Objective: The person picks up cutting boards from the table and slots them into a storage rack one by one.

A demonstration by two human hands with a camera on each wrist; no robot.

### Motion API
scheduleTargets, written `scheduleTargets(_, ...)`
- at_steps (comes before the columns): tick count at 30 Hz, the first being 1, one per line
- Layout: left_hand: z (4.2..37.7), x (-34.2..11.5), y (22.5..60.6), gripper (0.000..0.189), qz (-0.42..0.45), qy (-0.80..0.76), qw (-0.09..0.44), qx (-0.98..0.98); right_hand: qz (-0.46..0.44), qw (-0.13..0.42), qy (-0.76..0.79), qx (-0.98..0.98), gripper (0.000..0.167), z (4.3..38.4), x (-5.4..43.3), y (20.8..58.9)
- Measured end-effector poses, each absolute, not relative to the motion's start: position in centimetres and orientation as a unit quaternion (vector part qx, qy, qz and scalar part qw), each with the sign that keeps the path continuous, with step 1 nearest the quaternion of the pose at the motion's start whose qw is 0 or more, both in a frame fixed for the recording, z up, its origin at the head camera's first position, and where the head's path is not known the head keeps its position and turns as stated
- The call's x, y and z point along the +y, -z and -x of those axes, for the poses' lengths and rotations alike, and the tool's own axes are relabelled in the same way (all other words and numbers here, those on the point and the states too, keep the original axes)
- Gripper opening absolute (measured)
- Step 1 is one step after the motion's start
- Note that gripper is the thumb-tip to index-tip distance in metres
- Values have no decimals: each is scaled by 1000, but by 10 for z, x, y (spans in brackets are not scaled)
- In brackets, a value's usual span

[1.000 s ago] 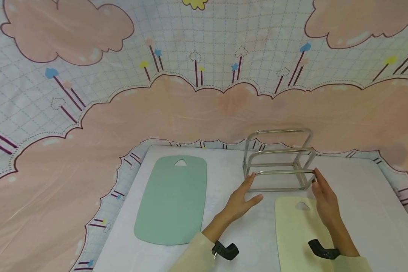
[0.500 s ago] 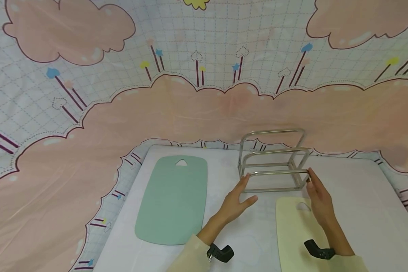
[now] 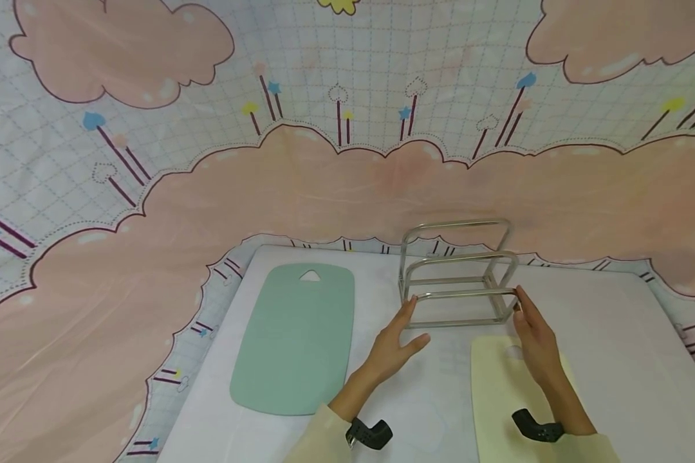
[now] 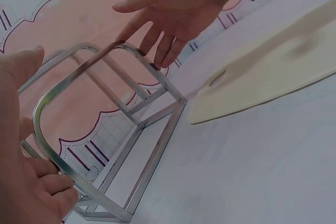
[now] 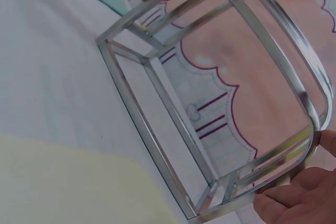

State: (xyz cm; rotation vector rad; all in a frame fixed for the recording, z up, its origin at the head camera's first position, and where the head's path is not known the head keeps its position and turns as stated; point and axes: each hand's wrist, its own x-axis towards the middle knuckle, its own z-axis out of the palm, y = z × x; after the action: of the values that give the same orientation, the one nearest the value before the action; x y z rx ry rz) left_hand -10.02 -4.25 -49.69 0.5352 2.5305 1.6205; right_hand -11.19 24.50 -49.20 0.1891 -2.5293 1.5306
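A silver metal rack [image 3: 463, 294] with several upright rounded loops stands on the white tabletop, between both hands. My left hand [image 3: 389, 350] touches its near left side with the fingers, the thumb held apart from the metal. On the opposite side, my right hand [image 3: 538, 344] presses its fingertips against the near loop's corner; in the left wrist view these fingers [image 4: 167, 48] look nearly straight. A pale yellow cutting board [image 3: 491, 399] lies flat below the right hand, partly hidden by that forearm. To the left lies a larger green cutting board [image 3: 292, 341].
The white tabletop [image 3: 625, 360] extends to both sides of the boards. Behind it hangs a patterned cloth [image 3: 301, 186] with clouds and a grid. Each wrist wears a black band, the left band [image 3: 369, 434] beside a cream sleeve.
The rack has slid to the left across the tabletop, with both hands moving along on its two sides. Both boards stay where they were.
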Motion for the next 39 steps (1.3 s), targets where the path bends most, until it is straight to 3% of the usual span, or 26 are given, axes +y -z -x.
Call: scheduleTargets(39, 95, -77, 500, 72, -163, -527, 16, 834, -98, 59, -511, -852, 52, 113, 219, 498)
